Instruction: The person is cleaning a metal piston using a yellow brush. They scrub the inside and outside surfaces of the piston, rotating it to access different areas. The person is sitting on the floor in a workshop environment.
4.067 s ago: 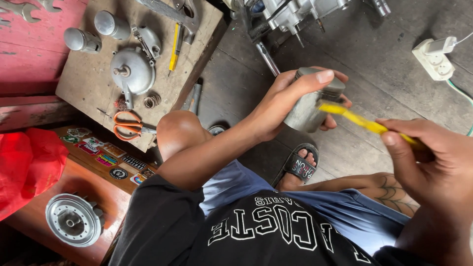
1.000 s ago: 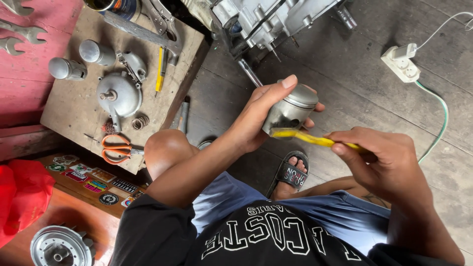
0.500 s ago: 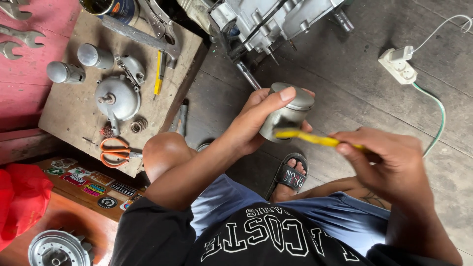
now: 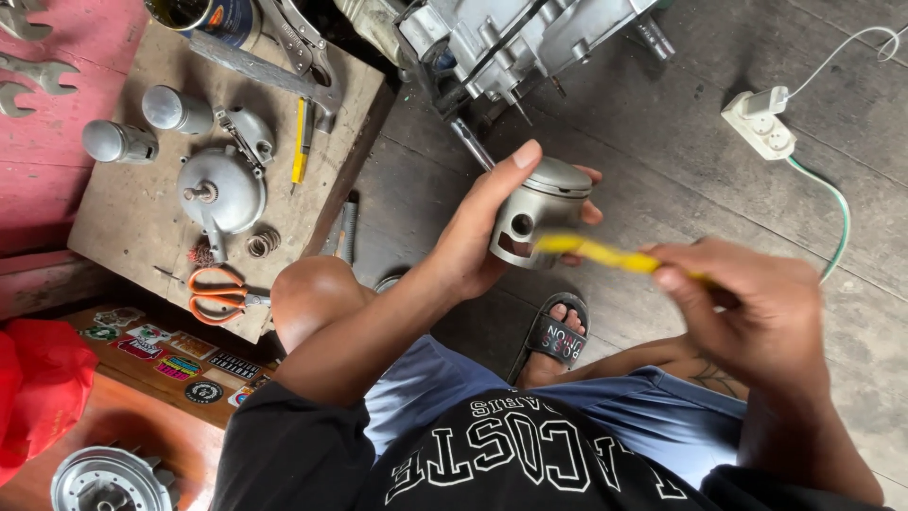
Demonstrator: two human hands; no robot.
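Note:
My left hand point(image 4: 478, 237) grips a grey metal piston point(image 4: 537, 210), thumb along its side and fingers behind it, with the round pin hole facing me. My right hand point(image 4: 747, 312) holds a thin yellow-handled tool point(image 4: 596, 253), blurred, whose tip lies against the piston's lower skirt. Both hands are raised over my knees and a sandalled foot point(image 4: 553, 336) on the concrete floor.
A wooden board point(image 4: 123, 255) at left carries orange scissors point(image 4: 218, 293), metal covers, cylinders, springs, a yellow screwdriver point(image 4: 299, 142) and pliers. An engine case point(image 4: 511, 38) sits ahead. A white power strip point(image 4: 759, 123) with a green cable lies at right. A red cloth point(image 4: 33, 388) is at lower left.
The piston and my left hand stay nearly still. My right hand has slid the yellow tool a little along the piston's skirt. The view has shifted slightly.

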